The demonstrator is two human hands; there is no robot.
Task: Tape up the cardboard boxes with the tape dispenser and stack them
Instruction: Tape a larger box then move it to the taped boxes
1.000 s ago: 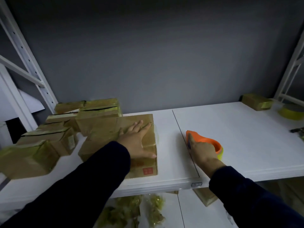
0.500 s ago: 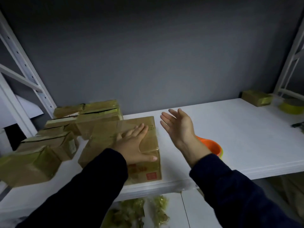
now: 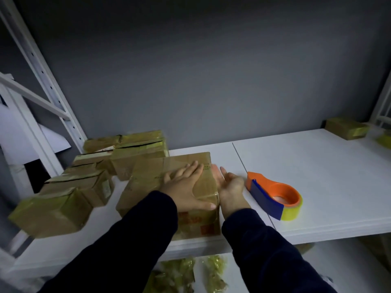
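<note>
Cardboard under both palms: the box [image 3: 152, 174], taped across its top, sits at the front edge of the shelf [image 3: 317, 176]. My left hand [image 3: 184, 187] lies flat on top, and my right hand [image 3: 229, 185] presses open against its three o'clock side; neither grips. The tape dispenser [image 3: 273, 193] rests further toward three. I judge sealing nearly done; next, a two-handed lift onto the pile [image 3: 95, 180] at nine.

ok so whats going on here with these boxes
A person in dark sleeves is handling a brown cardboard box on the white shelf. The left hand lies flat on its taped top; the open right hand rests against its right side. The orange and blue tape dispenser lies beside it, unheld. More taped cardboard boxes sit to the left.
</note>
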